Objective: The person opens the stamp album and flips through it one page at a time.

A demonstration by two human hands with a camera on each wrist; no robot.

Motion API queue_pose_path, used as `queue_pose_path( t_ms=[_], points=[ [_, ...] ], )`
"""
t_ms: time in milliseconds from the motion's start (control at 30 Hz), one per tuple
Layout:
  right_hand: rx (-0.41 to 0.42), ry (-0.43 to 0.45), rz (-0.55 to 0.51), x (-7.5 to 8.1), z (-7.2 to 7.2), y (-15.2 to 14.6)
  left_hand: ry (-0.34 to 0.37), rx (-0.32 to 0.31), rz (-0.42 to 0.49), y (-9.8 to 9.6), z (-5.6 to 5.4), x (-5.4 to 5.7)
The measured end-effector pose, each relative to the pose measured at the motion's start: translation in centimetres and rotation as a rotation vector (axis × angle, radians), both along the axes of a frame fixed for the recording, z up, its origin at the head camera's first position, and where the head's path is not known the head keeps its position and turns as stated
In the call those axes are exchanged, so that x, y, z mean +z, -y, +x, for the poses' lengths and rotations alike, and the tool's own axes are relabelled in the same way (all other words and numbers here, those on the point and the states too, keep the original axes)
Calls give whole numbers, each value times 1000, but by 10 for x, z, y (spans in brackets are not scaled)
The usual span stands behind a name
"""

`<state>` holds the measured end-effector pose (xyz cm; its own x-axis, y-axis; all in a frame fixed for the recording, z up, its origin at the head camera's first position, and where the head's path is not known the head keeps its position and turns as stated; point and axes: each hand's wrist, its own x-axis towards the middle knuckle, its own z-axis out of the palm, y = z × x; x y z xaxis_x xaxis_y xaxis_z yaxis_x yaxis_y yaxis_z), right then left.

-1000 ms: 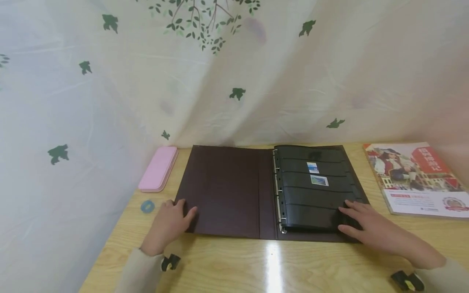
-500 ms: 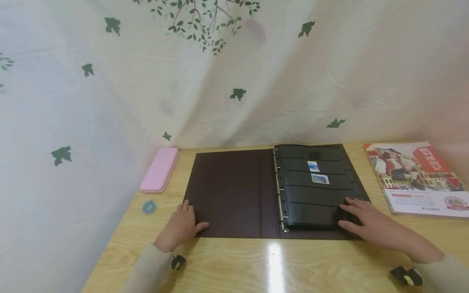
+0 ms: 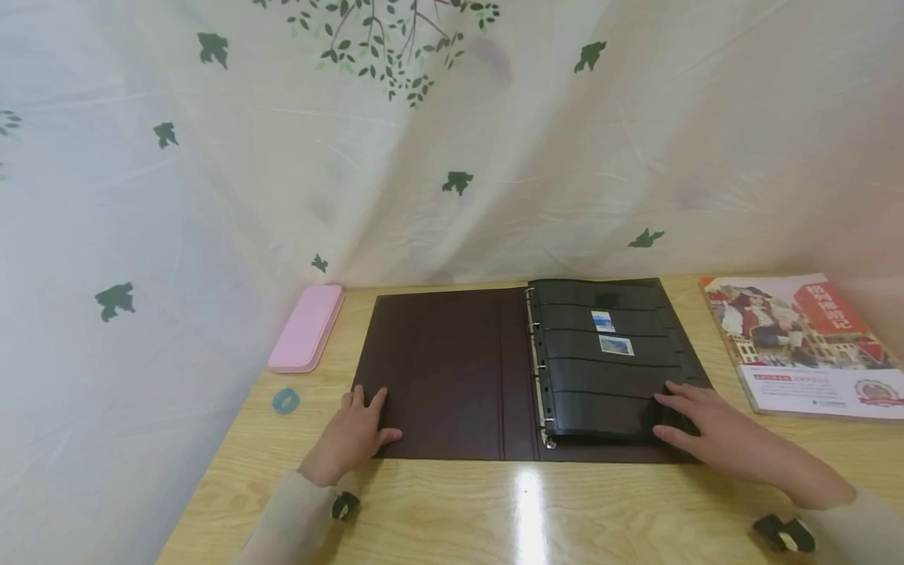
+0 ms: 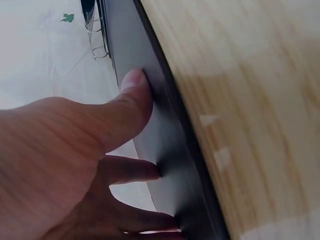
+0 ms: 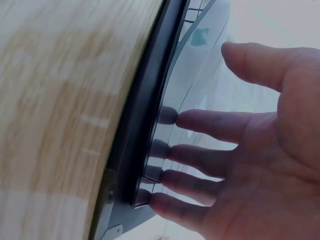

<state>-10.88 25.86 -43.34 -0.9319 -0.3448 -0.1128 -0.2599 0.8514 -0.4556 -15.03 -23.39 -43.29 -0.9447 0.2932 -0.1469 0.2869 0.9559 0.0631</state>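
A ring-bound stamp album lies open on the wooden table, its dark brown cover (image 3: 441, 369) flat on the left. On the right are black pocket pages (image 3: 600, 412), holding two small stamps: an upper one (image 3: 603, 321) and a wider one (image 3: 617, 345) below it. My left hand (image 3: 348, 436) rests on the cover's lower left corner; in the left wrist view, its thumb and fingertips touch the dark surface (image 4: 167, 130). With fingers extended, my right hand (image 3: 727, 435) touches the page's lower right part. The right wrist view shows several fingertips on the glossy sheet and its thumb raised off it.
Left of the album lie a pink case (image 3: 306, 329) and a small blue ring (image 3: 286, 401). An illustrated book (image 3: 805, 345) lies to the right. Behind the table (image 3: 438, 510) hangs a pale curtain (image 3: 395, 180) with green leaf and bird prints.
The left cover's far edge has come down flatter. My left hand has moved right and nearer the front along the cover's edge. The right hand stays on the page.
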Motion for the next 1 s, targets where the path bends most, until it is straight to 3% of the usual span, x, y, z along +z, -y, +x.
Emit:
queue_pose_path(
  t_ms=[267, 600, 1000],
  points=[
    [-26, 7, -34, -1, 0, 0, 3, -5, -6, 4, 0, -1],
    [-200, -87, 58, -1, -8, -14, -31, -26, -28, 0, 0, 0],
    [-235, -16, 78, -2, -11, -12, -37, -25, -29, -1, 1, 1]
  ],
)
